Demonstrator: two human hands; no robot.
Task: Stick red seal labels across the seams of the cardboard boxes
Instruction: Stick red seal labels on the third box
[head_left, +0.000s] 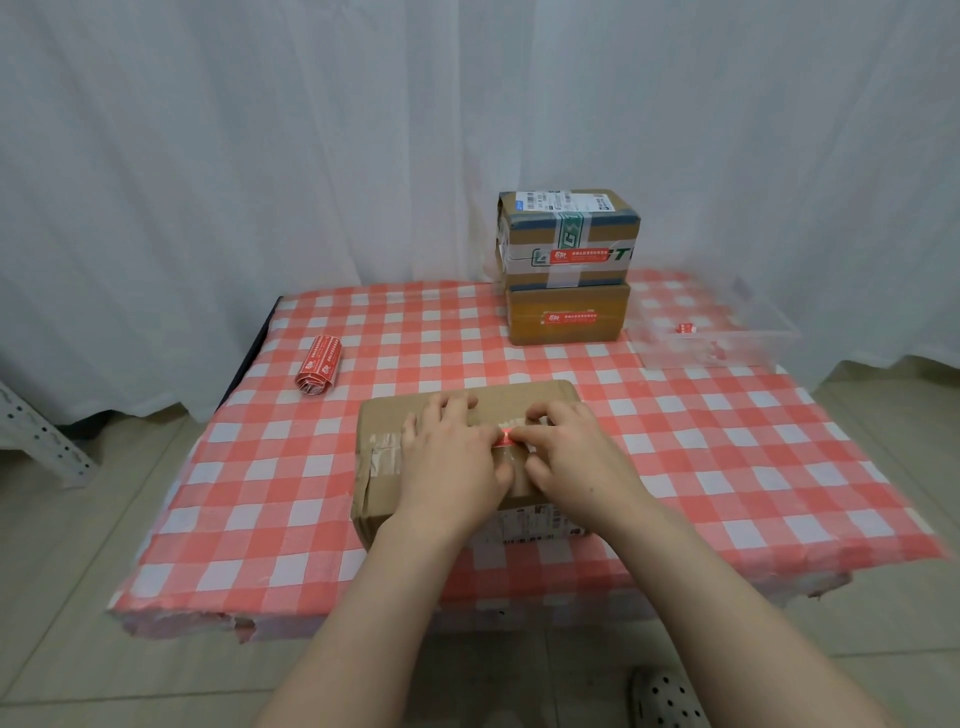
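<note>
A brown cardboard box (387, 462) lies in front of me on the checked table, old clear tape along its top seam. My left hand (452, 457) rests flat on the box top, fingers spread. My right hand (571, 457) lies beside it, fingertips pressing on a red seal label (505, 439) that shows between the two hands on the seam. Most of the label is hidden under my fingers. At the back stand two stacked boxes: the upper box (569, 236) and the lower box (569, 314), each with a red label on its front.
A roll of red seal labels (318, 366) lies at the left on the red-and-white checked tablecloth (727, 457). A clear plastic tray (717, 332) sits at the back right with a small red scrap in it. White curtain behind; tiled floor around.
</note>
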